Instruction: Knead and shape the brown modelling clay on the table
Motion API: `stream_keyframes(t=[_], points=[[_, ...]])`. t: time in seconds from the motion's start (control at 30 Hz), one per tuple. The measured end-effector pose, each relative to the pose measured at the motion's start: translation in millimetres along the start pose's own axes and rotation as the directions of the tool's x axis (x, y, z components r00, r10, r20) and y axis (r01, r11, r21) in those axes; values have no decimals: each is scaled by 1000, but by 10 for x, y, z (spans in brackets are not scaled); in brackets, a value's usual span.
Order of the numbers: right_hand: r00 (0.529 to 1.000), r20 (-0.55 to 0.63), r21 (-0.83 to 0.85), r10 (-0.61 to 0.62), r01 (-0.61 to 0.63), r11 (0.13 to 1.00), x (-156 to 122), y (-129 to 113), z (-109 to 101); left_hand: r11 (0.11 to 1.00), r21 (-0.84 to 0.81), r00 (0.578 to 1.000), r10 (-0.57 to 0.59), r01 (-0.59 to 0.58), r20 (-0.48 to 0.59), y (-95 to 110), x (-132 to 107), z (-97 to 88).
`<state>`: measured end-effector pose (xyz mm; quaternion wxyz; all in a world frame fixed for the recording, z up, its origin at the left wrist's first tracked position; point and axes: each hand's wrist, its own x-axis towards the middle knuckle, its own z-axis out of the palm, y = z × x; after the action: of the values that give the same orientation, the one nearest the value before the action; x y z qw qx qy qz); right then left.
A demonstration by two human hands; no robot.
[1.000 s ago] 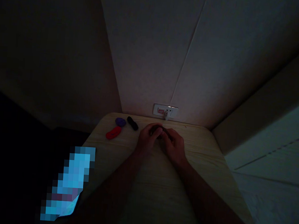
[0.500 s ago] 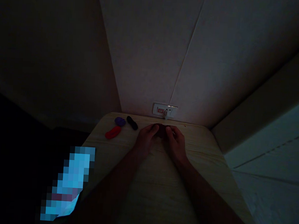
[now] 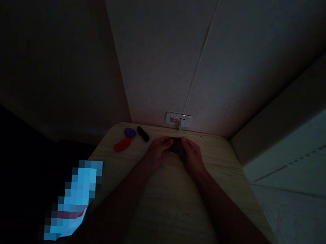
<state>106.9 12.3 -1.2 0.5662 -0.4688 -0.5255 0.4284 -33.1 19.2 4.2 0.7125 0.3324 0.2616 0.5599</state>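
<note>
The room is very dark. My left hand (image 3: 158, 150) and my right hand (image 3: 192, 155) meet near the far edge of a light wooden table (image 3: 172, 200). Both have their fingers curled round a small dark object (image 3: 176, 144) held between them; I cannot make out what it is. To the left of my hands lie a red piece (image 3: 122, 144), a purple piece (image 3: 129, 132) and a short black piece (image 3: 143, 133).
A white wall socket (image 3: 179, 119) with a red mark and a plug sits just behind my hands on the pale wall. A bright blue blurred patch (image 3: 75, 201) lies at the table's left edge. A lighter surface (image 3: 294, 181) lies to the right.
My hands have drawn closer together and shifted slightly towards the wall, still closed round the dark object. The coloured pieces have not moved.
</note>
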Motion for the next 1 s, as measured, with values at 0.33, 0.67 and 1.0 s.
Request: stream_keyframes(t=[0.33,0.67,1.0], points=[[954,-113,-273,-279,241,931,-24,-93,-44,989,-2,961,142,-147,-239,-53,33,16],[961,113,-397,-253,277,875,-62,-172,-18,999,-8,992,46,-47,-117,5,-5,10],[954,155,-444,-258,301,844,-45,-130,-25,955,223,957,236,-197,-166,-23,1,27]])
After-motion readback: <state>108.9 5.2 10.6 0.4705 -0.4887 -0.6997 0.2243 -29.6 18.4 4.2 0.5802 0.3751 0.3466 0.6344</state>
